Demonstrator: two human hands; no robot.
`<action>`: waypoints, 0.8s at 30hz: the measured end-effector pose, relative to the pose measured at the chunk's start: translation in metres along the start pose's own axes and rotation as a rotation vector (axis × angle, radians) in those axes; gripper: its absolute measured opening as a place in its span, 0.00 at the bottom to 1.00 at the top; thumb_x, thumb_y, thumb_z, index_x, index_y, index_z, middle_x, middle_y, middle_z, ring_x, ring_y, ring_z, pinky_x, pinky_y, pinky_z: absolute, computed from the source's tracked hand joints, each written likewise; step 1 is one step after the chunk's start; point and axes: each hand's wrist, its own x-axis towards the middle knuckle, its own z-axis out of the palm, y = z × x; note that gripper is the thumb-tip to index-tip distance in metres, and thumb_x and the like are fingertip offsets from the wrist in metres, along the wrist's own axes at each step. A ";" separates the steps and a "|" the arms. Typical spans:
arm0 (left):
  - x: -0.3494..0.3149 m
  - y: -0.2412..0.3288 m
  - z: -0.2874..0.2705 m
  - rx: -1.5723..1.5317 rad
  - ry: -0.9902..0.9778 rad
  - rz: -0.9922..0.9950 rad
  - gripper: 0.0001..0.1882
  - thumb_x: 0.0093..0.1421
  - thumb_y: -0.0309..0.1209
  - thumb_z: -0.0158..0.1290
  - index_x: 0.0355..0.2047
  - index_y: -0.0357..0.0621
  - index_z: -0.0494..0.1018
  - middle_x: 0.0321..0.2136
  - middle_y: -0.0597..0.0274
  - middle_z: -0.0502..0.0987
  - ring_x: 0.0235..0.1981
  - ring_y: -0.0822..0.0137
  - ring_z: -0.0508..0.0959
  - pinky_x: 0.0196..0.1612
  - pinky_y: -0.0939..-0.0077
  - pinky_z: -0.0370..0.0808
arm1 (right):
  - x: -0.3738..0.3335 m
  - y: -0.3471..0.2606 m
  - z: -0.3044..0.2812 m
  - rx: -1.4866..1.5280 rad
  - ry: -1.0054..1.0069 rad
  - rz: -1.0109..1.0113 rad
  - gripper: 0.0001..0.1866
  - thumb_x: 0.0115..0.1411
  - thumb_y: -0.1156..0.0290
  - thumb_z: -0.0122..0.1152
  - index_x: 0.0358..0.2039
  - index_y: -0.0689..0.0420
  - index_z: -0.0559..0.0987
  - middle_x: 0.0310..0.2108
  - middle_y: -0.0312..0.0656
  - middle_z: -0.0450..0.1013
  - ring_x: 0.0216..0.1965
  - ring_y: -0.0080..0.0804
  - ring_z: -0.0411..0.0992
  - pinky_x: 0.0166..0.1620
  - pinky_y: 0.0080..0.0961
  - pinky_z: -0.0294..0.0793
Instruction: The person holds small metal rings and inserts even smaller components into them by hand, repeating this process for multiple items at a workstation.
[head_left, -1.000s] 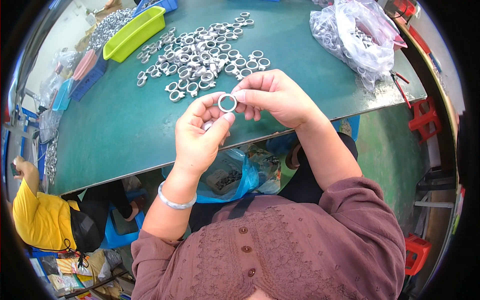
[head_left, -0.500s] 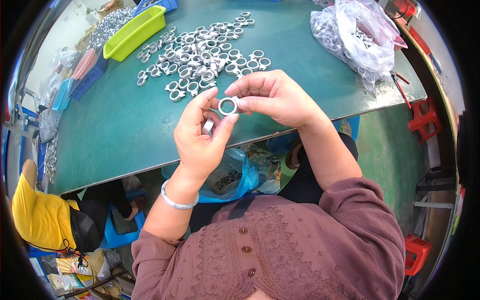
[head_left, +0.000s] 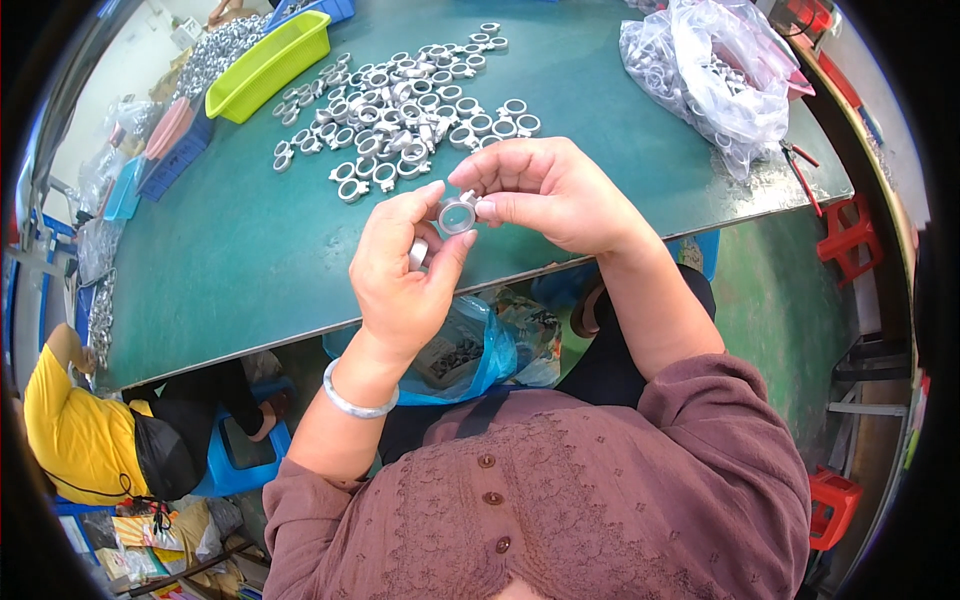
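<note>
Over the near part of the green table, my left hand [head_left: 398,262] pinches a silver metal ring [head_left: 457,217] between thumb and forefinger. A second metal ring [head_left: 418,253] sits in the same hand, partly hidden by the curled fingers. From the right, my right hand [head_left: 545,195] pinches the small lug on the upper right side of the first ring, its other fingers curled. Beyond both hands lies a loose pile of similar metal rings [head_left: 405,115], each with a small lug.
A yellow-green tray [head_left: 270,68] stands at the far left, beside a blue bin [head_left: 175,160]. Clear plastic bags of rings [head_left: 700,85] and red-handled pliers [head_left: 800,165] lie right. An open blue bag [head_left: 480,345] hangs below the table edge. Someone in yellow [head_left: 85,430] sits left.
The ring between my hands has turned slightly, so its inner wall and lug show more. My hands have barely shifted. The person in yellow has moved an arm toward the table.
</note>
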 end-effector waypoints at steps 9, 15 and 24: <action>0.000 -0.002 0.000 -0.005 0.000 0.004 0.20 0.41 0.16 0.59 0.38 0.35 0.71 0.31 0.57 0.72 0.21 0.73 0.71 0.24 0.84 0.69 | 0.000 0.000 0.001 -0.005 -0.002 -0.020 0.14 0.52 0.83 0.53 0.41 0.64 0.73 0.34 0.37 0.73 0.36 0.20 0.70 0.41 0.18 0.70; 0.000 -0.001 0.000 -0.016 0.000 -0.009 0.20 0.41 0.17 0.59 0.38 0.35 0.71 0.31 0.58 0.71 0.22 0.74 0.71 0.23 0.85 0.68 | 0.001 0.000 0.002 -0.003 0.000 -0.024 0.14 0.52 0.83 0.53 0.41 0.64 0.73 0.34 0.37 0.73 0.36 0.20 0.70 0.41 0.17 0.70; 0.001 0.001 0.000 -0.009 -0.022 -0.027 0.19 0.41 0.16 0.59 0.37 0.35 0.71 0.30 0.58 0.71 0.22 0.74 0.72 0.24 0.85 0.69 | 0.001 -0.001 0.002 -0.008 0.000 -0.022 0.12 0.53 0.81 0.53 0.40 0.65 0.74 0.34 0.38 0.73 0.36 0.19 0.70 0.40 0.17 0.70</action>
